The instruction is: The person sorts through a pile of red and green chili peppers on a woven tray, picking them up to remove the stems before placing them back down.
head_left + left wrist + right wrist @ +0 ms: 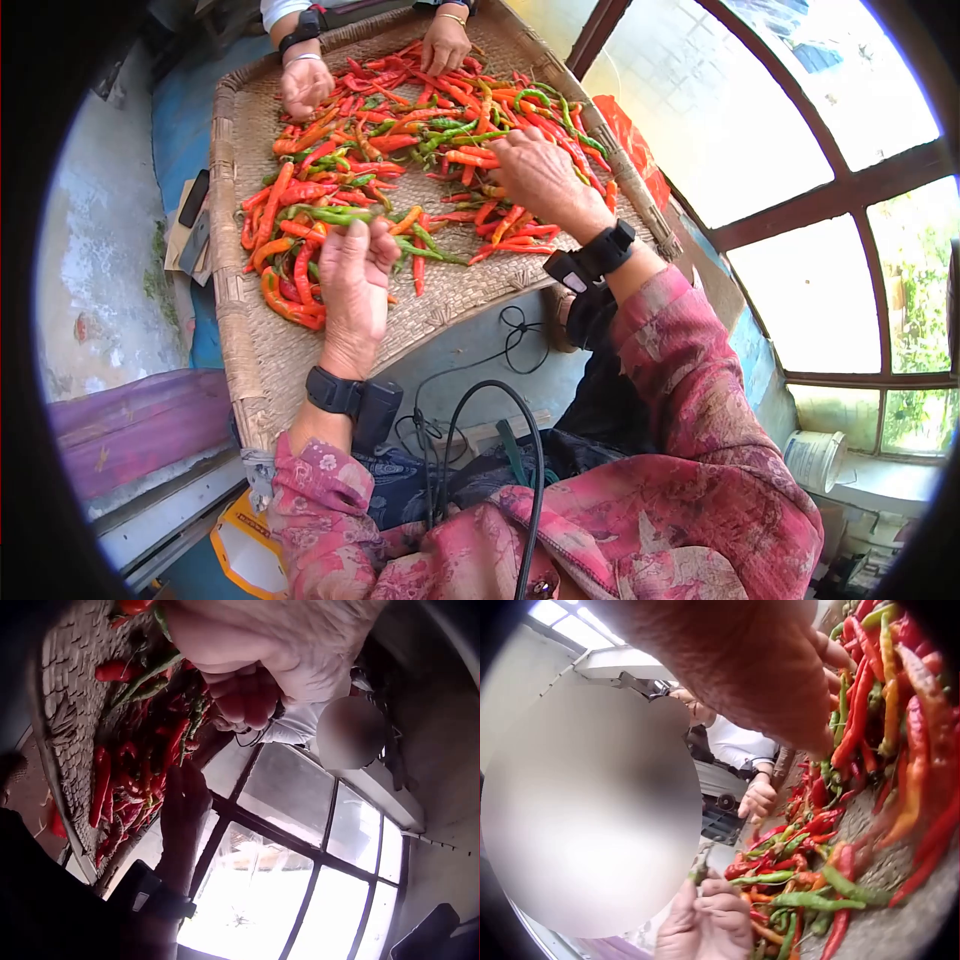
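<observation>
My left hand pinches green chili peppers between thumb and fingers, above the near left part of the pile. In the right wrist view, a green stem end sticks up from that pinch. My right hand reaches over the right side of the pile. Its fingertips are at the red, orange and green chilies, spread slightly apart, with the thumb hidden. The chilies lie heaped on a woven tray.
Across the tray, another person's two hands work at the far chilies. Black cables hang below the near rim. Two phones lie left of the tray, a red bag right of it. A white bucket stands by the window.
</observation>
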`<state>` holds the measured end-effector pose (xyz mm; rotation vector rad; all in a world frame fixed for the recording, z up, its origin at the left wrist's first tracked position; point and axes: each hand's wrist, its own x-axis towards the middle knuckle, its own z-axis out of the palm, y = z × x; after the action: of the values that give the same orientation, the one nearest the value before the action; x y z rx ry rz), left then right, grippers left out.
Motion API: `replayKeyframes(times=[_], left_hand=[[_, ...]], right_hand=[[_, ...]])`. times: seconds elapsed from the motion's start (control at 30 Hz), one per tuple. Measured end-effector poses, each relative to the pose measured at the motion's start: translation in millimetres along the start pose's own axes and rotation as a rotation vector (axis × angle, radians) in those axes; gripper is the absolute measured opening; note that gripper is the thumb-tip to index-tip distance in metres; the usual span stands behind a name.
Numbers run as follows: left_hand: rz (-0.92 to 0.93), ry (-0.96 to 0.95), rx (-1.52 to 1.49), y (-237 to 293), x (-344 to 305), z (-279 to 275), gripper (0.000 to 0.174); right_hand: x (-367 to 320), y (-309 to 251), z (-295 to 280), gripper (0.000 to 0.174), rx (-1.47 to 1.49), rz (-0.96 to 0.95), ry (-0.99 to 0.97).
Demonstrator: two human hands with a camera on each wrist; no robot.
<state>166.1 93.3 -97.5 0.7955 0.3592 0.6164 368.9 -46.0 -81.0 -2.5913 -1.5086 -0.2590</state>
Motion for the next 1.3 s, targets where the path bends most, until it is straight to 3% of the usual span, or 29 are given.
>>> replayKeyframes(times=[0.17,0.27,0.37,0.53,0.6,0.67,0.73,0.87,0.9,1.03,1.13,1.3], left_hand=[[0.039,0.123,-0.195,11,9,-17,0.027],[-0.036,0.081,-0.253,8,8,-16,0.028],[-0.146,-0.001,-0.163,5,8,-15,0.027],[-0.216,-0.125,-0.038,-3,3,-9,0.023],[-0.280,-0.141,0.048,-7,1,-8,0.024],[-0.292,-0.189,0.081,-9,-2,-4,0.026],[-0.309,-0.125,0.032,-10,-4,3,0.028],[-0.144,-0.098,0.037,-8,-3,6,0.028],[-0.147,-0.013,0.110,-5,-6,13,0.026],[-0.167,-0.052,0.235,-14,-2,-9,0.023],[-0.150,-0.030,0.349,-16,-2,-3,0.020],[-0.030,0.039,0.323,-5,-1,3,0.011]], right_hand=[[5,14,22,0.018,-0.120,-0.024,-0.024],[6,8,19,0.016,-0.132,-0.056,-0.056],[3,-1,9,0.016,-0.065,-0.059,0.036],[-3,-12,-8,0.019,0.546,-0.002,-0.001],[-6,-15,-7,0.023,0.570,-0.070,0.118],[-14,-27,-29,0.028,1.023,0.084,-0.165],[-23,-38,-32,0.030,1.187,0.103,-0.341],[-39,-53,-31,0.030,0.909,-0.149,-0.332],[-40,-54,-29,0.031,0.864,-0.174,-0.333],[-42,-45,-23,0.034,0.705,-0.260,-0.395],[-43,-44,-15,0.036,0.684,-0.197,-0.555],[-37,-37,-25,0.036,0.757,-0.148,-0.654]])
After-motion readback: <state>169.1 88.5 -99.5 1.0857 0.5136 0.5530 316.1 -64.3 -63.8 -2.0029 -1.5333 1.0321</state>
